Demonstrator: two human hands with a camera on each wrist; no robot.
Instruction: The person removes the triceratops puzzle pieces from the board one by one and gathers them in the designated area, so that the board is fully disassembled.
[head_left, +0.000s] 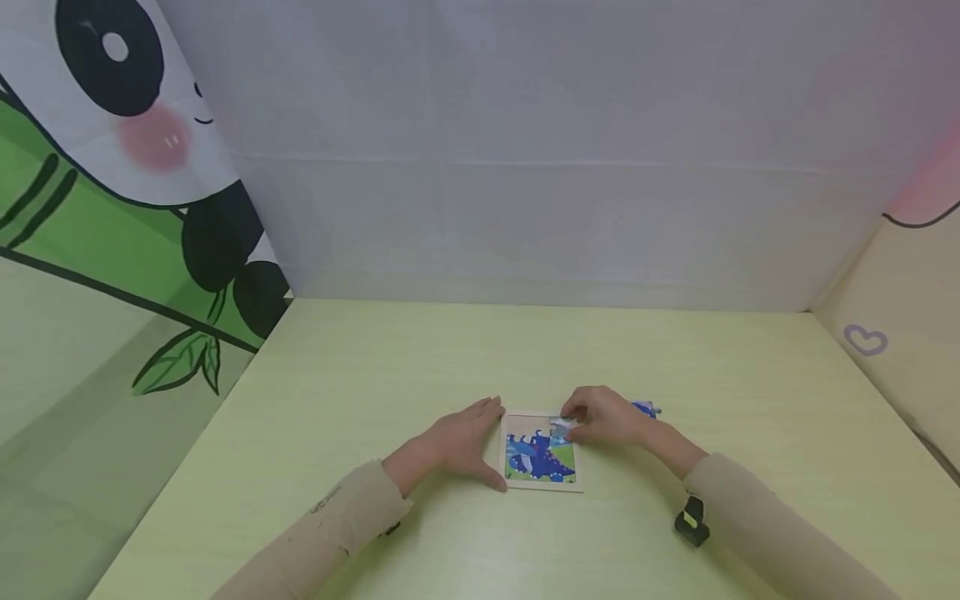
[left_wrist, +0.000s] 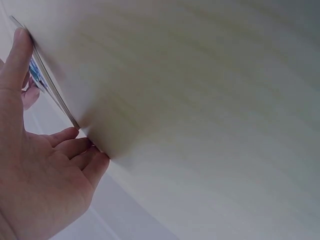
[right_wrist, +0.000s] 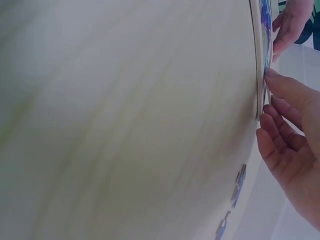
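A jigsaw puzzle in a pale wooden frame (head_left: 542,489) lies flat on the table, its picture a blue dinosaur. My left hand (head_left: 465,442) rests along the frame's left edge, thumb at the near corner, fingertips at the far one. In the left wrist view the left hand (left_wrist: 50,165) has its thumb and fingers spread against that edge. At the far right corner, my right hand (head_left: 603,417) pinches a pale blue puzzle piece (head_left: 559,427) between thumb and fingers. The right hand (right_wrist: 295,135) largely hides that piece in the right wrist view.
Loose puzzle pieces (head_left: 645,408) lie just right of the right hand; the right wrist view shows one piece (right_wrist: 239,185) and another piece (right_wrist: 222,227) on the table. A pale wall (head_left: 555,225) stands behind the light wooden table (head_left: 375,358).
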